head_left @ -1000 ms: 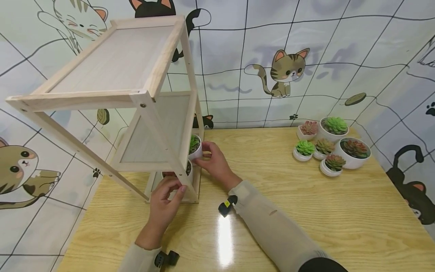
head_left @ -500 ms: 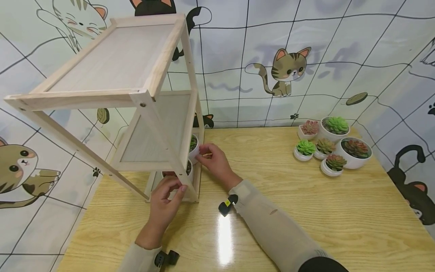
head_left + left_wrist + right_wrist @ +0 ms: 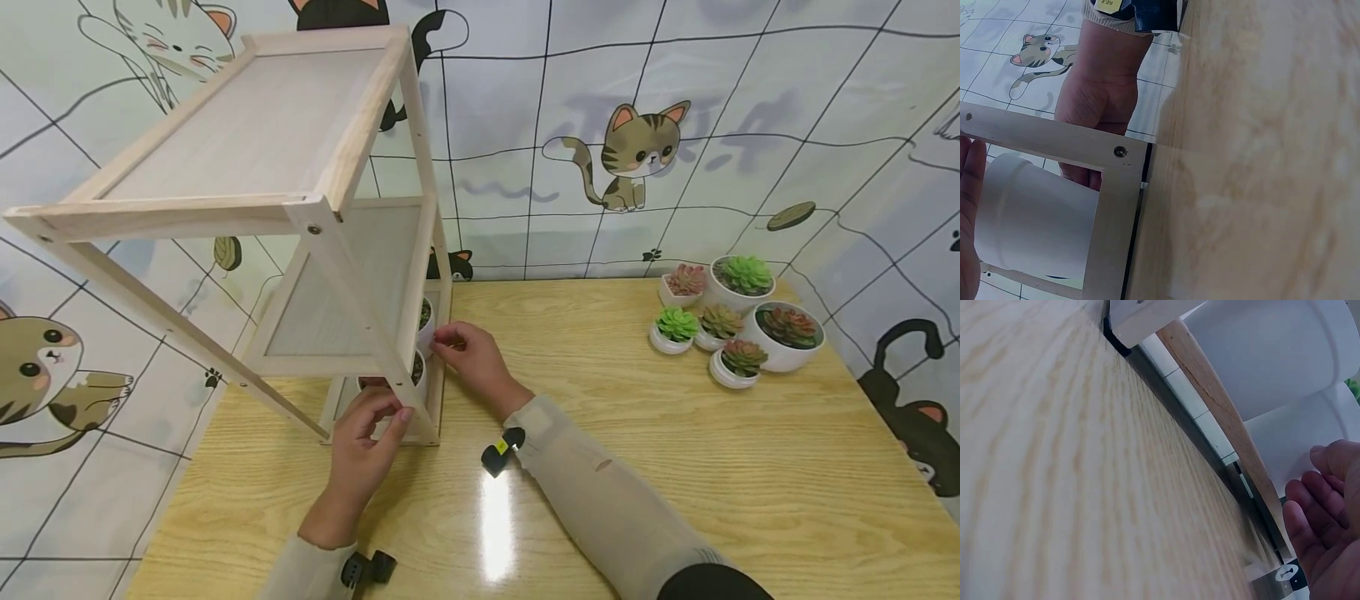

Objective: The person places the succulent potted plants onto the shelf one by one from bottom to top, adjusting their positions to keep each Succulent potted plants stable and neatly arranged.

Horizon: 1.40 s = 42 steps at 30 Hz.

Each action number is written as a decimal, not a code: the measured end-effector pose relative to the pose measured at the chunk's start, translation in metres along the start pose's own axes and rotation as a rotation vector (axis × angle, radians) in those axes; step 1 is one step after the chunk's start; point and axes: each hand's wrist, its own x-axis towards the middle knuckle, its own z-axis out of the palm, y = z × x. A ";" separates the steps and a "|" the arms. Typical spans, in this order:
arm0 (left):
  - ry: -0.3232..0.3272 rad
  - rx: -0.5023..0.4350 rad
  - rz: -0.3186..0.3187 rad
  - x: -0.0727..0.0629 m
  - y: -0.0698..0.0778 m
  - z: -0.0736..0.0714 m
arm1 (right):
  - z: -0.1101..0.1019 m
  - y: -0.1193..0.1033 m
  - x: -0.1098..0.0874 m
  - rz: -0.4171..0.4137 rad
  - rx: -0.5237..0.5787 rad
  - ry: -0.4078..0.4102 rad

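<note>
On the bottom shelf of a pale wooden shelf unit (image 3: 330, 221), two white potted succulents stand one behind the other, mostly hidden by the middle shelf. My right hand (image 3: 474, 358) reaches in from the side. Its thumb and bent fingers rest against the wall of the rear pot (image 3: 1300, 437) without wrapping round it. My left hand (image 3: 363, 446) is at the unit's front post, thumb close to the wood. Its extended fingers (image 3: 969, 194) lie beside the front pot (image 3: 1041, 212); contact is hard to tell.
Several potted succulents (image 3: 742, 329) are grouped at the right rear of the wooden table (image 3: 600, 467). A wall covering with cartoon cats (image 3: 637, 158) stands behind. The unit's top shelf (image 3: 247, 125) rises high above both hands.
The rear pot has slid left, farther in under the middle shelf, with my right hand following it. My left hand has stayed in place.
</note>
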 end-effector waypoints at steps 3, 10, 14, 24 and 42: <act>-0.006 0.003 -0.014 -0.001 0.000 0.001 | -0.001 0.001 0.000 -0.009 -0.010 -0.006; -0.012 0.010 -0.021 -0.001 0.000 0.002 | -0.003 0.002 -0.002 -0.018 -0.011 -0.013; -0.010 0.004 -0.017 0.000 0.000 0.004 | -0.005 0.001 -0.003 -0.023 -0.009 -0.010; -0.009 -0.039 0.014 0.002 0.000 0.007 | -0.009 -0.001 -0.006 -0.029 -0.018 -0.001; 0.022 -0.009 0.016 0.002 0.002 0.003 | -0.060 -0.019 -0.024 -0.047 0.017 0.102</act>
